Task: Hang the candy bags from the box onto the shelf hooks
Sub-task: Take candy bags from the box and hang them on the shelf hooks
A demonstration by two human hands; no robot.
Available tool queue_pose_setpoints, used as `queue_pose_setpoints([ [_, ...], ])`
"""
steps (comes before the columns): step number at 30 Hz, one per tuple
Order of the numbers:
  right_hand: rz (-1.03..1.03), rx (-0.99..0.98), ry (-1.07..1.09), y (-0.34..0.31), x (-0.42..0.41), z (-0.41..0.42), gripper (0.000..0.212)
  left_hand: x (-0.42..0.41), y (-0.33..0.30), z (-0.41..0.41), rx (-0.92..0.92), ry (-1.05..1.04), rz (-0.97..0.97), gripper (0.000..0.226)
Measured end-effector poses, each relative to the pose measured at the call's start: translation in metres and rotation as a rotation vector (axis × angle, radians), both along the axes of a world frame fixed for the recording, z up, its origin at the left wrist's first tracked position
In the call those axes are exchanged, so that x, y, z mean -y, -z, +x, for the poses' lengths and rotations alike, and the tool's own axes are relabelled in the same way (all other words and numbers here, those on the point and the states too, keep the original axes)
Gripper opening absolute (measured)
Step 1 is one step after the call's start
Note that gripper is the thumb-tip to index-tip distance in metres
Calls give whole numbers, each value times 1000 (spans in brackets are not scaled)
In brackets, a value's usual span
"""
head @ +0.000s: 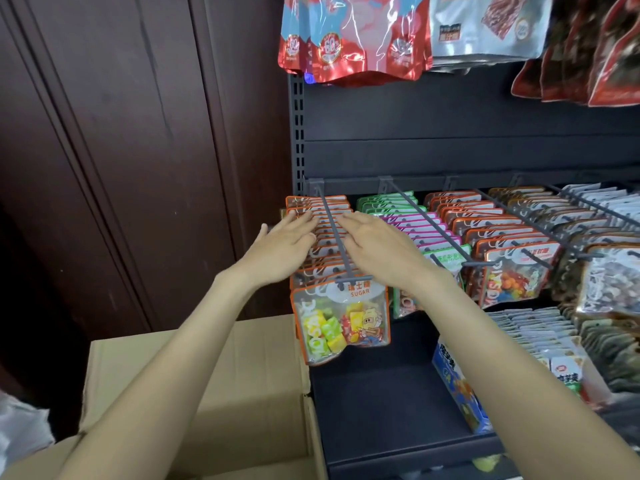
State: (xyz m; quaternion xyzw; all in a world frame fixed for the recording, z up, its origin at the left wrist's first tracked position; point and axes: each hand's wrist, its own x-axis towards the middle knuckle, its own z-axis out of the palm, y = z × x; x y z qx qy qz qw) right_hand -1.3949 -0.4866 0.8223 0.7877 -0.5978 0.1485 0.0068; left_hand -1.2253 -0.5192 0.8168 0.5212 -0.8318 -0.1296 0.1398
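Observation:
A row of orange-edged candy bags [343, 320] hangs on the leftmost grey shelf hook [334, 233]; the front bag reads SUGAR and shows coloured candies. My left hand [284, 244] lies flat with straight fingers on the bag tops left of the hook. My right hand [374, 240] lies flat on the bag tops just right of the hook. Neither hand holds a bag. The cardboard box [242, 375] stands open at the lower left, its inside hidden from view.
More hooks to the right carry green, pink and orange-edged bags [512, 271]. Large red and silver snack bags [353, 36] hang above. A dark wooden wall [121, 150] is left of the black shelf unit [381, 410]. A lower shelf holds boxed snacks [457, 386].

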Motion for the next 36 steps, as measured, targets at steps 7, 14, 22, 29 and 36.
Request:
queue_pose_setpoints([
  [7, 175, -111, -69, 1, 20, -5, 48, 8, 7, 4, 179, 101, 40, 48],
  [14, 155, -60, -31, 2, 26, -3, 51, 17, 4, -2, -89, -4, 13, 47],
  [22, -92, 174, -3, 2, 21, -3, 43, 35, 19, 8, -681, -143, -99, 34],
  [29, -652, 662, 20, 33, -30, 0, 30, -31, 36, 9, -1220, -155, -59, 30],
  [36, -530, 824, 109, 108, -79, 16, 48, -87, 92, -5, -1320, -211, 169, 49],
])
